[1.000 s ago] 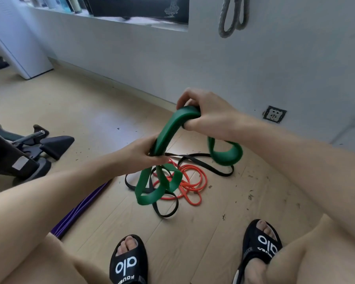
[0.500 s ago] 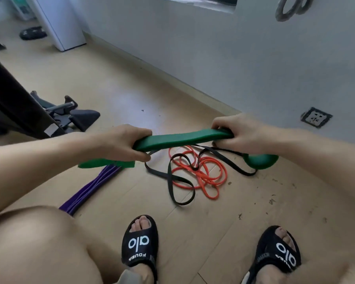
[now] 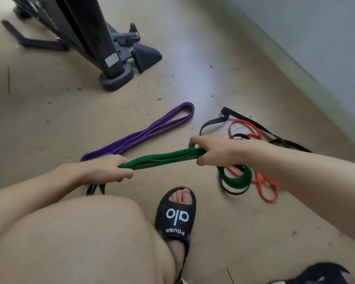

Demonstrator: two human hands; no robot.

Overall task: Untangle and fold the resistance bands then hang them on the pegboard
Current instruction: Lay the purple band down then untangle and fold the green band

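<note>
A green resistance band [image 3: 164, 158] is stretched in several layers between my hands above the floor. My left hand [image 3: 109, 170] grips its left end, and short green ends hang below that fist. My right hand [image 3: 215, 150] grips the right end, from which a green loop curls down to the floor. A purple band [image 3: 143, 134] lies folded flat on the floor beyond my left hand. An orange band [image 3: 262, 185] and a black band [image 3: 213, 121] lie tangled together under my right forearm. No pegboard is in view.
Black exercise equipment with a thick post and feet [image 3: 111, 64] stands at the upper left. A grey wall and skirting [image 3: 316, 83] run along the right. My sandalled foot [image 3: 175, 214] is planted below the green band, my knee at the lower left.
The view has tilted down and swung left. My hands have lowered, keeping the green band pulled straight between them, now bunched in narrower layers. The purple band shows in full.
</note>
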